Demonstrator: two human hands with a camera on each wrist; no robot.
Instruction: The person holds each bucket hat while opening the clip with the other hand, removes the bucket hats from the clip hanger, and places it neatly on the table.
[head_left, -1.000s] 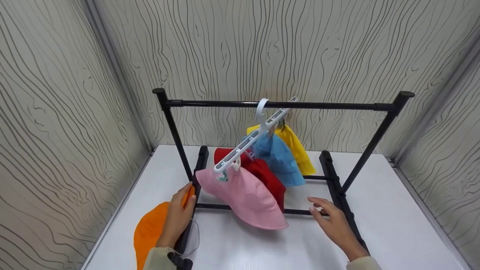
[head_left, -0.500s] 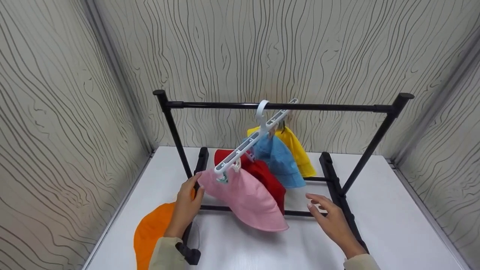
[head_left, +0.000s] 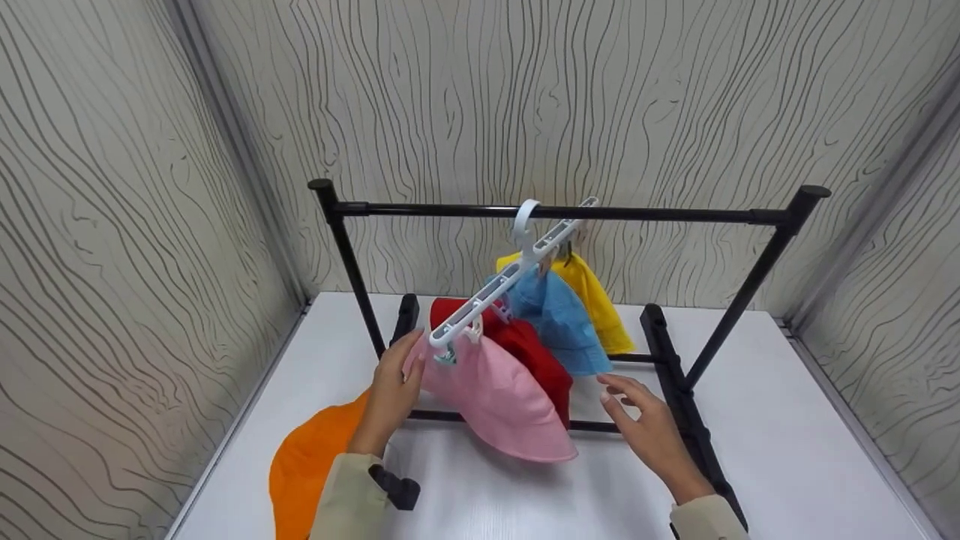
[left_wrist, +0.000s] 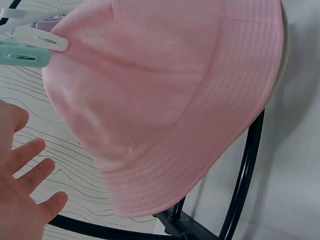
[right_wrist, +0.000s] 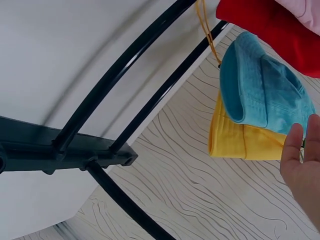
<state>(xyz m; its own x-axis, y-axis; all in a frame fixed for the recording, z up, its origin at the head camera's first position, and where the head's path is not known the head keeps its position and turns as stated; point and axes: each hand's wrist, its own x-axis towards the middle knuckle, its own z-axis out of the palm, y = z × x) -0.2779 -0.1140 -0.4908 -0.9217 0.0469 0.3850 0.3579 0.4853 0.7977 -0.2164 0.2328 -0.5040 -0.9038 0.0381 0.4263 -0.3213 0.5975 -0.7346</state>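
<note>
Wood-grained walls point(head_left: 450, 90) — white tabletop point(head_left: 795, 427) beneath pink hat point(head_left: 499, 401).

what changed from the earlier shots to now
The bare left hand moved rightward and slightly up, from near the orange fabric hat toward the pink fabric bucket hat. The bare right hand shifted slightly left. The white plastic hanger and black tubular rack stayed put.

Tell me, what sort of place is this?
Probably a small work booth: patterned panels stand on three sides of a white table bearing a black rack hung with hats.
</note>
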